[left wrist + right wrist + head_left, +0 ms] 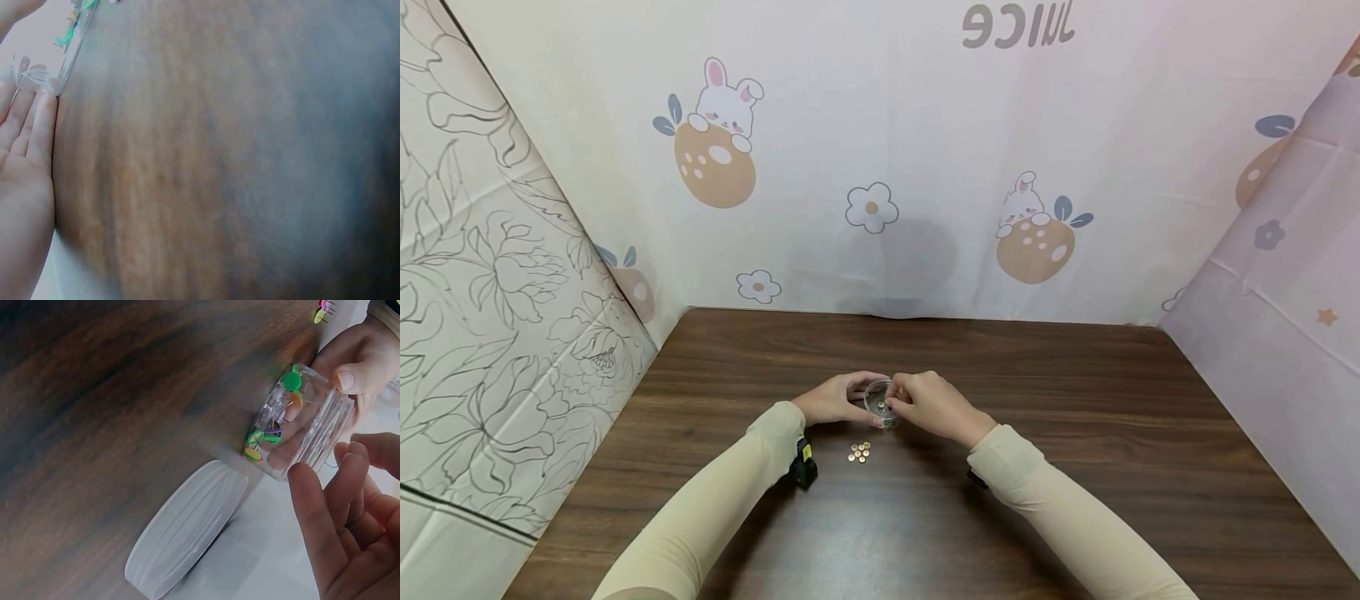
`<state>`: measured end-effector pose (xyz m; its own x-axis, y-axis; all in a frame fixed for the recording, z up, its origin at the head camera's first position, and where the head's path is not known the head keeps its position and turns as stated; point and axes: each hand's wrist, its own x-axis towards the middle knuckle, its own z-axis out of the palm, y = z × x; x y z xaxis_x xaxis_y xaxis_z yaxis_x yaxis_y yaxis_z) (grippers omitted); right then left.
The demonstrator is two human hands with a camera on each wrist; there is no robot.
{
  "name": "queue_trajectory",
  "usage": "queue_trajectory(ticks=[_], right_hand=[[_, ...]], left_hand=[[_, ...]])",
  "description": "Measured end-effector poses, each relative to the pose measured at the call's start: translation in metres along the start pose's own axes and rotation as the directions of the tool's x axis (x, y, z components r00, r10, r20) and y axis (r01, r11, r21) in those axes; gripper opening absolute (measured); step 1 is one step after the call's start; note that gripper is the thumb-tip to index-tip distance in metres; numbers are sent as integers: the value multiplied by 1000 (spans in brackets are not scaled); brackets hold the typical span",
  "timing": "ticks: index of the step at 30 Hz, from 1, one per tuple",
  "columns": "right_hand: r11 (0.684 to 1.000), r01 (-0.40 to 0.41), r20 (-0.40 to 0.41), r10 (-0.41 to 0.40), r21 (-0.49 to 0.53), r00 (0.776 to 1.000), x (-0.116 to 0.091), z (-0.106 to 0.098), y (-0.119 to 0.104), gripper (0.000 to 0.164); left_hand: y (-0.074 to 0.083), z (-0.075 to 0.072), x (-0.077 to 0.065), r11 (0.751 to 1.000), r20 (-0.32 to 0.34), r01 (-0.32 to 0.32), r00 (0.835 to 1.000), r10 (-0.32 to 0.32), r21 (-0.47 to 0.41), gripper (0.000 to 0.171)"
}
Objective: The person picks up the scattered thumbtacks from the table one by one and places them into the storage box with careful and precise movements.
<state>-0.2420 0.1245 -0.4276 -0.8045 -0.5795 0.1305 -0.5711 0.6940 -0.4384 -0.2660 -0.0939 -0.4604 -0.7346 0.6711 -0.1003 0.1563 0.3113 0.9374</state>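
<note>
My left hand (837, 400) holds a small clear round jar (874, 390), its thumb on the near side and fingers round the far side. Colourful thumbtacks (291, 381), among them green, yellow and orange ones, lie at the bottom of the open jar. Right at its mouth is my right hand (934, 407), with thumb and fingertips (357, 450) drawn together; I cannot tell whether a tack is between them. Several thumbtacks (860, 452) rest in a small group on the table, nearer than the jar. In the left wrist view, my left fingers (42, 125) lie against the jar's side.
A translucent white screw lid (187, 528) sits on the table beside the jar, showing in the right wrist view. Brown wood-grain table (1075, 400) spreads around both hands. A printed curtain (820, 125) hangs behind its far edge.
</note>
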Motion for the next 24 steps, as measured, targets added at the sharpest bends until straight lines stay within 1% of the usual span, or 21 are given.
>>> queue_trajectory(ticks=[5,8,9,11,14,15,16,19,24], right_hand=[[1000,-2,0,2,18,1000,-2,-2,-1,10],[999,8,2,-8,35,1000,-5,-2,-3,11],[999,13,4,-13,40,1000,-5,-2,-3,12],[999,22,12,-23,41,1000,-7,-2,-5,11],[998,52,28,-53,34,998,-10,-2,-7,8],[997,67,34,-68,30,997,-11,-2,-8,7],[996,83,42,-84,29,996,-12,-2,-10,7],[991,128,65,-130,34,989,-14,-1,-14,6],[985,172,77,-173,27,982,-16,3,-20,5]], left_hand=[[-1,0,1,999,16,-27,1000,27,-22,71],[-1,-1,1,999,16,-26,1000,26,-22,70],[-4,-1,2,1000,11,-22,1000,22,-14,69],[-4,-1,3,1000,9,-23,1000,23,-9,70],[-5,-1,3,1000,12,-31,999,31,1,71],[-5,-1,3,999,15,-36,999,36,3,71],[-1,-2,2,999,21,-45,999,45,1,72],[-2,-3,1,998,28,-64,998,64,5,72],[-3,-3,2,993,49,-112,992,113,-22,70]])
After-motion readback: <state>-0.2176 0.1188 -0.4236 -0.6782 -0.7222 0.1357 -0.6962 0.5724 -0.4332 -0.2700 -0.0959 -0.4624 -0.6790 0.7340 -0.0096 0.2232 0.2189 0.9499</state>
